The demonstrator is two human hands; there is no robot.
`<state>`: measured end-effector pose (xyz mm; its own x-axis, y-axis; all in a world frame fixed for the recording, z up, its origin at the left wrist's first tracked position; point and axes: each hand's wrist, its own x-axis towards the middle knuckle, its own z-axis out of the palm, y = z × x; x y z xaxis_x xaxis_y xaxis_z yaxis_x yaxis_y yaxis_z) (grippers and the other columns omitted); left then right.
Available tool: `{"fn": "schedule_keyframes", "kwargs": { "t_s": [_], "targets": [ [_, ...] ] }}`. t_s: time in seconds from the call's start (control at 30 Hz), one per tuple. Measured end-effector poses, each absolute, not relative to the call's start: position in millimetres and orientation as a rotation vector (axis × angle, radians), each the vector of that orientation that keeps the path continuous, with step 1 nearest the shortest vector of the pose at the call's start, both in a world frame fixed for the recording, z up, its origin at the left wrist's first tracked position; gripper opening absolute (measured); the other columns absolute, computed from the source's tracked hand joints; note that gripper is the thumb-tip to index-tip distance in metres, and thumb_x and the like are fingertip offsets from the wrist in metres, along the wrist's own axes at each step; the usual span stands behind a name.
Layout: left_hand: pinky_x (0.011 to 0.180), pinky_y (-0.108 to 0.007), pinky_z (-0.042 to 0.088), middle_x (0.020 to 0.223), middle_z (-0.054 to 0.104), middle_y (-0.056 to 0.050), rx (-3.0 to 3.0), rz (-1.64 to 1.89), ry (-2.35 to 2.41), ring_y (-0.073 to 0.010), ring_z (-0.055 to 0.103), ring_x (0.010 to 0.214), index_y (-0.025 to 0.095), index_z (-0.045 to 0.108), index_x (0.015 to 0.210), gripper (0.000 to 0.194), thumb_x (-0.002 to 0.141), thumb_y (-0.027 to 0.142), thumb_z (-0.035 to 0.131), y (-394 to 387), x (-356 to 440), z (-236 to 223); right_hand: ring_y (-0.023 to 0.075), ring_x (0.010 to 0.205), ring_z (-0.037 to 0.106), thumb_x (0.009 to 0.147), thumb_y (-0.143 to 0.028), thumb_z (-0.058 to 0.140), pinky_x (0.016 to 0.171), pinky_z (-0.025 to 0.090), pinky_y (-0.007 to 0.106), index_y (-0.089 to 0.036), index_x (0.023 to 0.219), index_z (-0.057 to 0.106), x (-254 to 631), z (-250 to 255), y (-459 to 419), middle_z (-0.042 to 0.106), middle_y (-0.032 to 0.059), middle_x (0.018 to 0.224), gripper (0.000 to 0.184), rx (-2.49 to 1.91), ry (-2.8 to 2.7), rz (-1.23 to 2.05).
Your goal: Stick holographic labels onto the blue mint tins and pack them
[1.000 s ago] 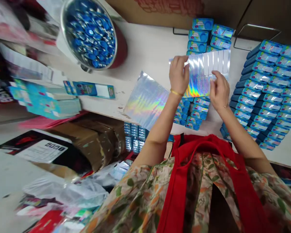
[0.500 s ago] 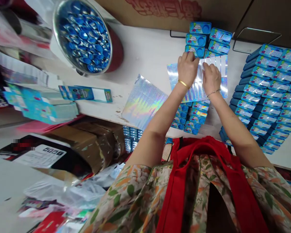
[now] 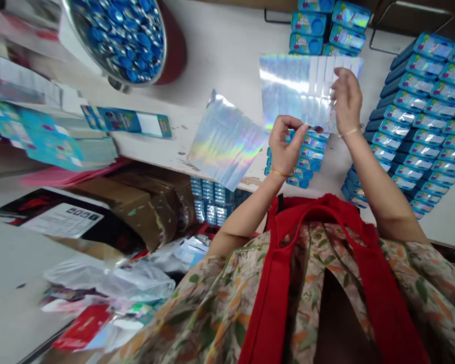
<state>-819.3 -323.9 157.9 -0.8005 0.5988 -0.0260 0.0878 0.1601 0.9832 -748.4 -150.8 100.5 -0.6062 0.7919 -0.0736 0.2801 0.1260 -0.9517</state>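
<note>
My left hand (image 3: 285, 144) is closed in a pinch on a small shiny sticker strip (image 3: 316, 129) that juts out to the right from its fingertips. My right hand (image 3: 349, 101) hovers over the right part of a holographic sticker sheet (image 3: 286, 83), its fingers loosely bent and apart, with nothing visible in them. On that sheet, the right portion shows white bands where the backing is bare. The sheet lies across small blue boxes (image 3: 307, 164) with printed tops, which show below and above it. A second holographic sheet (image 3: 227, 141) lies to the left.
A metal pot (image 3: 165, 45) full of blue and silver caps stands at upper left. Rows of blue boxes (image 3: 413, 119) fill the right side. Flattened cartons (image 3: 125, 121) lie at left. Below the table edge are cardboard boxes (image 3: 136, 202) and plastic bags (image 3: 109, 278).
My left hand has come away from the sheet, down towards me, with a strip in its fingertips. My right hand has shifted right and its fingers have loosened. The camera view has tilted.
</note>
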Motion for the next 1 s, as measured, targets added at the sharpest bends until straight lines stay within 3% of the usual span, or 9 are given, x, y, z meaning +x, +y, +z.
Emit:
{"fn": "schedule_keyframes", "kwargs": {
  "t_s": [0.13,0.23,0.3,0.5,0.6,0.73,1.0],
  "targets": [
    [0.070,-0.027,0.049,0.079,0.062,0.003,0.249,1.761,1.828,-0.0100,0.061,0.072,0.023,0.060,0.086,0.035,0.084,0.053,0.078,-357.7,-785.9,168.0,0.0132,0.073,0.061,0.081,-0.090,0.040,0.060,0.046,0.027,-0.021,0.108,0.067,-681.2,144.2,-221.9,0.066,0.0034,0.089,0.079,-1.162,-1.744,1.897],
    [0.067,-0.024,0.048,0.074,0.063,0.005,0.051,1.697,1.743,-0.0082,0.060,0.068,0.022,0.061,0.080,0.040,0.074,0.054,0.085,-376.0,-763.4,155.2,0.0116,0.065,0.055,0.074,-0.085,0.060,0.062,0.047,0.027,-0.023,0.083,0.064,-641.8,158.4,-271.9,0.063,-0.0018,0.073,0.064,-1.322,-1.718,2.046],
    [0.066,-0.022,0.047,0.072,0.064,0.006,-0.053,1.646,1.721,-0.0071,0.058,0.066,0.021,0.062,0.077,0.039,0.070,0.048,0.089,-383.4,-752.0,146.2,0.0107,0.062,0.052,0.074,-0.083,0.062,0.065,0.049,0.027,-0.023,0.074,0.059,-628.1,157.4,-290.5,0.060,-0.0034,0.068,0.061,-1.393,-1.688,2.030],
    [0.067,-0.022,0.047,0.068,0.062,0.006,-0.169,1.604,1.704,-0.0078,0.058,0.065,0.020,0.062,0.075,0.021,0.079,0.021,0.083,-382.9,-744.0,142.1,0.0108,0.058,0.049,0.080,-0.088,0.045,0.058,0.044,0.027,-0.024,0.080,0.053,-617.6,131.7,-290.9,0.054,-0.0034,0.068,0.064,-1.515,-1.599,1.940],
    [0.069,-0.024,0.048,0.069,0.062,0.005,-0.156,1.565,1.711,-0.0091,0.059,0.066,0.020,0.062,0.076,0.019,0.082,0.021,0.080,-380.1,-745.3,142.2,0.0105,0.057,0.044,0.075,-0.092,0.047,0.052,0.037,0.026,-0.025,0.084,0.052,-617.0,121.8,-288.5,0.051,-0.0044,0.069,0.067,-1.586,-1.592,1.957],
    [0.067,-0.025,0.047,0.069,0.061,0.004,-0.053,1.506,1.794,-0.0101,0.057,0.065,0.021,0.061,0.075,0.022,0.082,0.029,0.080,-382.6,-744.3,129.3,0.0106,0.061,0.040,0.073,-0.088,0.056,0.057,0.034,0.027,-0.024,0.076,0.048,-618.8,115.4,-291.9,0.047,-0.0047,0.067,0.065,-1.517,-1.707,1.950],
    [0.101,-0.046,0.043,0.106,0.064,-0.010,0.571,1.061,2.366,-0.0275,0.058,0.110,0.022,0.068,0.085,0.026,0.089,0.048,0.069,-396.9,-745.9,109.8,0.0120,0.061,0.034,0.083,-0.082,0.047,0.061,0.031,0.030,-0.025,0.076,0.046,-620.3,107.5,-296.2,0.040,-0.0052,0.066,0.058,-1.500,-1.940,1.708]
  ]
}}
